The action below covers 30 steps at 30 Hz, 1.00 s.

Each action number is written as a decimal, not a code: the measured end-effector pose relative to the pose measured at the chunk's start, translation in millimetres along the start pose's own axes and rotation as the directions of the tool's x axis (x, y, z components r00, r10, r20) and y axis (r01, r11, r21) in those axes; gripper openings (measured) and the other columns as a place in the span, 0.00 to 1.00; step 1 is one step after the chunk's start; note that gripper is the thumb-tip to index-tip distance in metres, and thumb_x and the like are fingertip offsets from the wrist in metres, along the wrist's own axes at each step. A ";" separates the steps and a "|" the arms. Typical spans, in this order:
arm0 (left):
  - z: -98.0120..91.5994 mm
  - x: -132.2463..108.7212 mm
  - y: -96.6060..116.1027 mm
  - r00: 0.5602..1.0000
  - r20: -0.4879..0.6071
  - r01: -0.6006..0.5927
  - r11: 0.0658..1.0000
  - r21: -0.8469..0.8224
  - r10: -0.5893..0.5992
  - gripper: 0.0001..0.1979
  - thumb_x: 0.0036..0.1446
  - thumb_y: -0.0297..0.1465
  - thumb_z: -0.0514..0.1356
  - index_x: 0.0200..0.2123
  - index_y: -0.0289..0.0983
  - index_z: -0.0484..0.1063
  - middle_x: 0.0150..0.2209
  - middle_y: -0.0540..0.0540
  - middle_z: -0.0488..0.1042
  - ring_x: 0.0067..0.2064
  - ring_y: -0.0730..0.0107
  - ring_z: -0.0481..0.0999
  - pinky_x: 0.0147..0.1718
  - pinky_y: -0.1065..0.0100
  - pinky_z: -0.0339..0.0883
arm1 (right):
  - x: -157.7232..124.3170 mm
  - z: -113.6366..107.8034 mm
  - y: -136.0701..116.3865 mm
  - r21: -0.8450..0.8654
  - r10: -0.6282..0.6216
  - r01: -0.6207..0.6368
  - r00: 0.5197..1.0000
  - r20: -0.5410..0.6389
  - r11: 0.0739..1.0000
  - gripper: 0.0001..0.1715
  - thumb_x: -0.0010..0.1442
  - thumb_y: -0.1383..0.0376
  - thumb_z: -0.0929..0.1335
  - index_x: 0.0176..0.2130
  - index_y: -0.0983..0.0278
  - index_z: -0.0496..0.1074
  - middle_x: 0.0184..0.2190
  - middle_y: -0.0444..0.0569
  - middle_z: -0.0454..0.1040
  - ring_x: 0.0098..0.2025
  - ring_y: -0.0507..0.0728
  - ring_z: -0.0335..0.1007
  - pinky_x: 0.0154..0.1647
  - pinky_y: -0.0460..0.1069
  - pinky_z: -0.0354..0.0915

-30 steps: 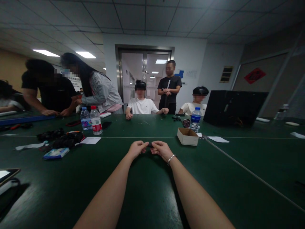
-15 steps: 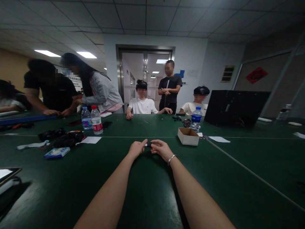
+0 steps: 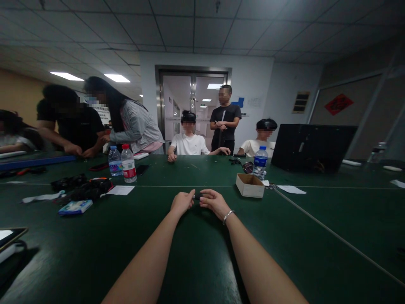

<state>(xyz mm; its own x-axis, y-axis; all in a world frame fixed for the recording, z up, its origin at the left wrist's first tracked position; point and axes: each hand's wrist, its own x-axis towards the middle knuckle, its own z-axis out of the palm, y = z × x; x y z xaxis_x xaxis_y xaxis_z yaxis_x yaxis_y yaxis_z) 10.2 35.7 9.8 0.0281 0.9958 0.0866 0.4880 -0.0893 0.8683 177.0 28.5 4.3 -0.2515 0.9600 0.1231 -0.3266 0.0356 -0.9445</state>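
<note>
From afar I see the left grip [image 3: 182, 203] and right grip [image 3: 215, 202] both pinching one small dark object [image 3: 198, 196] over the bench [image 3: 196, 257], left of the open box [image 3: 253, 191]: picked up, I judge, not set down, further progress unclear.

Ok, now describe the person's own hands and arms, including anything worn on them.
The left hand is ungloved, its wrist without any watch or band. The right hand is ungloved too, with a shiny, silver-coloured bracelet around its wrist. No sleeves show.
</note>
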 end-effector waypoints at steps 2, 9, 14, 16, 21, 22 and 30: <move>1.6 -0.1 -1.4 0.999 0.013 -0.046 0.998 -0.049 0.047 0.28 0.48 0.54 0.49 0.20 0.35 0.70 0.18 0.48 0.69 0.21 0.71 0.67 0.23 0.72 0.57 | 0.3 0.0 0.6 0.001 -0.004 0.004 1.000 -0.013 1.000 0.21 0.41 0.71 0.76 0.37 0.68 0.69 0.27 0.47 0.73 0.25 0.51 0.72 0.26 0.43 0.71; 2.5 -1.6 -0.6 0.979 0.050 -0.174 0.941 -0.290 0.196 0.20 0.43 0.46 0.60 0.32 0.33 0.70 0.26 0.47 0.70 0.27 0.73 0.68 0.24 0.74 0.58 | 2.7 0.4 0.0 -0.002 0.036 -0.036 0.990 -0.134 0.999 0.14 0.48 0.68 0.73 0.34 0.71 0.69 0.21 0.48 0.73 0.21 0.51 0.71 0.24 0.43 0.71; -0.6 -3.4 -0.6 0.974 0.088 -0.155 0.901 -0.404 0.207 0.21 0.41 0.41 0.64 0.38 0.35 0.70 0.36 0.43 0.72 0.32 0.71 0.71 0.24 0.75 0.60 | 4.5 -1.2 0.6 -0.030 0.052 -0.056 0.989 -0.140 0.998 0.15 0.51 0.63 0.72 0.34 0.72 0.69 0.21 0.52 0.73 0.20 0.52 0.71 0.21 0.43 0.70; -0.8 -2.4 -1.2 0.979 0.078 -0.143 0.903 -0.404 0.190 0.19 0.45 0.41 0.62 0.38 0.35 0.70 0.36 0.42 0.72 0.34 0.69 0.72 0.25 0.74 0.62 | 4.2 -1.5 0.6 -0.038 0.053 -0.059 0.989 -0.138 0.998 0.15 0.51 0.63 0.72 0.34 0.72 0.68 0.21 0.52 0.73 0.20 0.52 0.71 0.21 0.43 0.70; -1.3 -2.8 3.3 0.954 0.005 -0.265 0.848 -0.458 0.301 0.16 0.40 0.34 0.66 0.34 0.33 0.71 0.37 0.41 0.73 0.40 0.66 0.72 0.37 0.69 0.65 | 3.1 -1.9 -0.2 -0.034 0.063 -0.068 0.990 -0.128 0.997 0.16 0.51 0.62 0.72 0.33 0.72 0.68 0.20 0.51 0.72 0.20 0.52 0.70 0.21 0.43 0.70; -1.0 -3.3 4.5 0.954 0.006 -0.261 0.838 -0.479 0.301 0.17 0.40 0.34 0.67 0.35 0.34 0.71 0.39 0.41 0.73 0.41 0.66 0.72 0.38 0.69 0.65 | 3.4 -2.5 0.1 -0.033 0.060 -0.065 0.990 -0.124 0.997 0.16 0.51 0.62 0.72 0.33 0.72 0.68 0.21 0.52 0.72 0.20 0.52 0.71 0.21 0.43 0.70; 4.2 -2.3 3.2 0.994 0.059 -0.050 0.885 -0.462 0.087 0.16 0.45 0.39 0.63 0.32 0.31 0.70 0.30 0.42 0.73 0.30 0.70 0.73 0.28 0.72 0.65 | 5.3 -3.5 1.9 -0.045 0.057 -0.063 0.991 -0.124 0.997 0.16 0.50 0.62 0.73 0.33 0.72 0.69 0.21 0.53 0.73 0.20 0.52 0.70 0.21 0.43 0.70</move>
<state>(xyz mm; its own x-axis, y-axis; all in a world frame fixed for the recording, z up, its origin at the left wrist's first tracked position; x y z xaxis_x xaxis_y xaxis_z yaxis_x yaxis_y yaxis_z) 15.4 33.1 10.3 0.1222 0.9836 0.1325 0.0276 -0.1368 0.9902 178.2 34.6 2.1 -0.1547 0.9875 0.0304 -0.2684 -0.0124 -0.9632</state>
